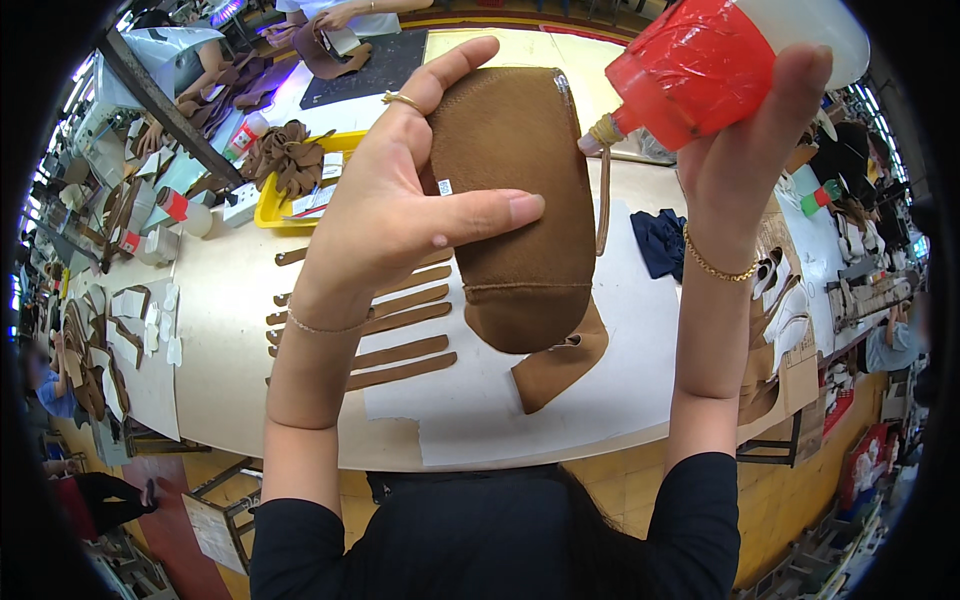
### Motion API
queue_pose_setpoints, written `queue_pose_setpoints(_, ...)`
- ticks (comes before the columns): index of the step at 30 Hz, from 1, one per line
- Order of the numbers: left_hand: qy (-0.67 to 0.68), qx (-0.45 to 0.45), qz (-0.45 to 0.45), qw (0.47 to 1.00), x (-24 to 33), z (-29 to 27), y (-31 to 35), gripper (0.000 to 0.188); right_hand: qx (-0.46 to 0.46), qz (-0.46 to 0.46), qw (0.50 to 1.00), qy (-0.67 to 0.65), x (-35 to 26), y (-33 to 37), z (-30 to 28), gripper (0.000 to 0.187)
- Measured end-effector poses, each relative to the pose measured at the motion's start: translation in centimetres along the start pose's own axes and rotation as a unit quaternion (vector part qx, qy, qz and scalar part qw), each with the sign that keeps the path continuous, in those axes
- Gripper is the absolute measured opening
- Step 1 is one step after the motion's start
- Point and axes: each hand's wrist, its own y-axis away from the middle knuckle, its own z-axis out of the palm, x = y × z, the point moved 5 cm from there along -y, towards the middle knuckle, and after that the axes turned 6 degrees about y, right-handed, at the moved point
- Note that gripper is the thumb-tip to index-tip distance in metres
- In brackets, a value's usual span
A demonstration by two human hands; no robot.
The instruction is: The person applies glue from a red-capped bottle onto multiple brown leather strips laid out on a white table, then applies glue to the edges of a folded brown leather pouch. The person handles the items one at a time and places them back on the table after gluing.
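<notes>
My left hand (385, 205) grips a brown suede shoe upper (525, 245), its thumb lying across the face and its fingers behind. The upper is held raised above the table, with a stitched seam near its lower, rounded end. In my right hand (740, 165) is a squeeze bottle (690, 75) with a red-wrapped shoulder, tilted nozzle-down to the left. Its nozzle (602, 134) is right by the upper's right edge, where a wet, shiny streak shows near the top; contact cannot be made out. A thin brown strap (604, 205) hangs beside that edge.
Several brown strips (400, 362) lie in a row on the table at left. A brown piece (565, 365) rests on white paper (480, 420). Behind stand a yellow tray (268, 212) and a black mat (375, 75), near a co-worker's hand (338, 15). Dark blue cloth (657, 243) lies right.
</notes>
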Motion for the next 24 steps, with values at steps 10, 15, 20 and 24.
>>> queue_pose_setpoints(10,0.012,0.009,-0.025,1.0,-0.1,0.1,0.0,0.087,0.02,0.019,0.974,0.225,0.9,1.3,-4.2,0.073)
queue_pose_setpoints(15,0.02,0.017,-0.017,1.0,-0.3,-0.1,0.1,0.084,0.006,-0.024,0.968,0.252,-0.4,2.1,-1.9,0.08)
queue_pose_setpoints(20,0.044,0.03,-0.018,0.998,-0.7,-0.3,0.0,0.082,-0.001,-0.052,0.969,0.243,-1.0,3.0,-1.9,0.094)
queue_pose_setpoints(24,0.074,0.023,-0.03,0.997,-0.7,-0.4,-0.2,0.084,-0.064,-0.094,0.989,0.098,-0.6,3.6,-2.4,0.106)
